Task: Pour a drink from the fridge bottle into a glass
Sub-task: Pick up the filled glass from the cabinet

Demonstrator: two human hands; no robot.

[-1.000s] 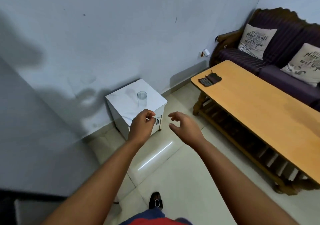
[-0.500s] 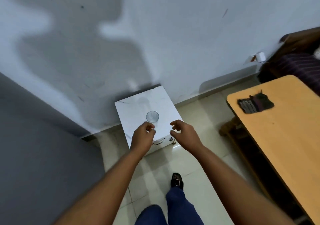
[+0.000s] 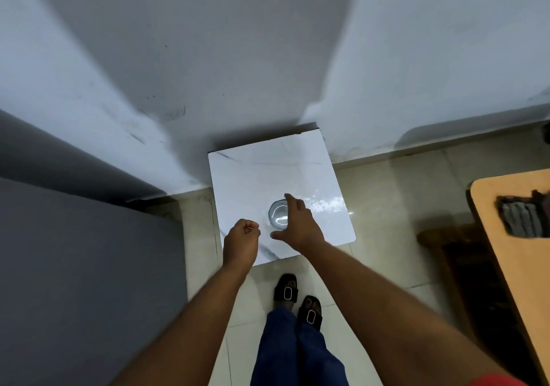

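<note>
A clear empty glass [image 3: 277, 213] stands upright on a small white marble-topped cabinet [image 3: 259, 174] against the wall, seen from straight above. My right hand [image 3: 297, 225] is spread around the glass's right side, fingers apart and curved by its rim; whether they touch it I cannot tell. My left hand [image 3: 240, 240] hovers over the cabinet's front left part in a loose fist, holding nothing. No bottle is in view.
A grey fridge side [image 3: 89, 281] fills the left. A wooden coffee table [image 3: 523, 254] with a dark pouch [image 3: 523, 219] on it stands at the right. My feet in black sandals [image 3: 297, 299] rest on the tiled floor just before the cabinet.
I have stepped up to the cabinet and now look straight down on it. My right hand moved forward to the glass; my left hand closed into a fist beside it.
</note>
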